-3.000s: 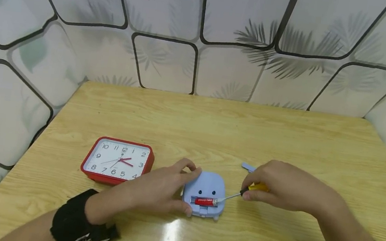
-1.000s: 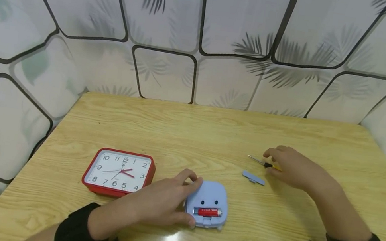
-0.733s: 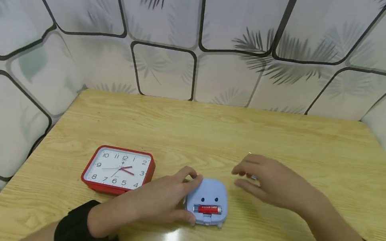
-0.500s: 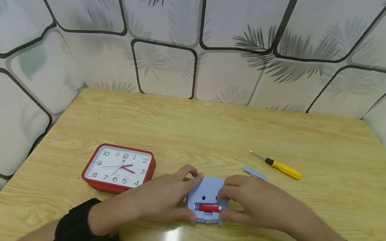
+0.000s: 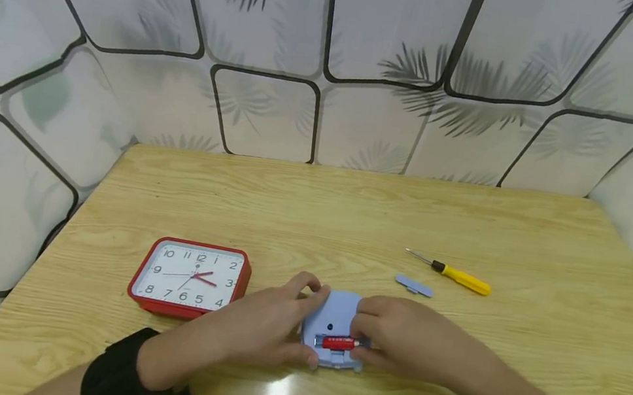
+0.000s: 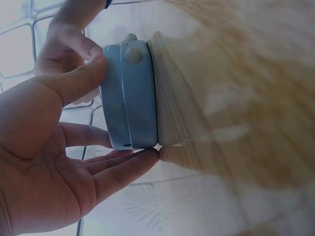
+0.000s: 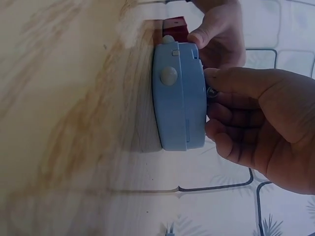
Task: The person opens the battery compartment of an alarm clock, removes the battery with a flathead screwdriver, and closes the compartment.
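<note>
A small light-blue device [image 5: 340, 307] lies on the table with its battery compartment open and a black knob showing. My left hand [image 5: 272, 320] grips its left side, thumb at the near edge and fingers at the far edge; the left wrist view shows this grip around the casing [image 6: 138, 98]. In the compartment sits a red battery [image 5: 338, 342], its right end slightly raised. My right hand [image 5: 403, 336] pinches that end between thumb and fingers. From the right wrist, the metal battery end [image 7: 211, 92] shows between the right thumb and fingers, close over the casing.
A red-framed clock [image 5: 190, 277] stands left of the device, next to my left forearm. Behind my right hand lie a small blue battery cover [image 5: 414, 285] and a yellow-handled screwdriver [image 5: 461, 278]. A patterned wall [image 5: 267, 119] borders the wooden table [image 5: 291, 207].
My right hand laid the screwdriver on the table behind the cover, then came back left to the device and took hold of the battery's right end. The left hand kept its grip.
</note>
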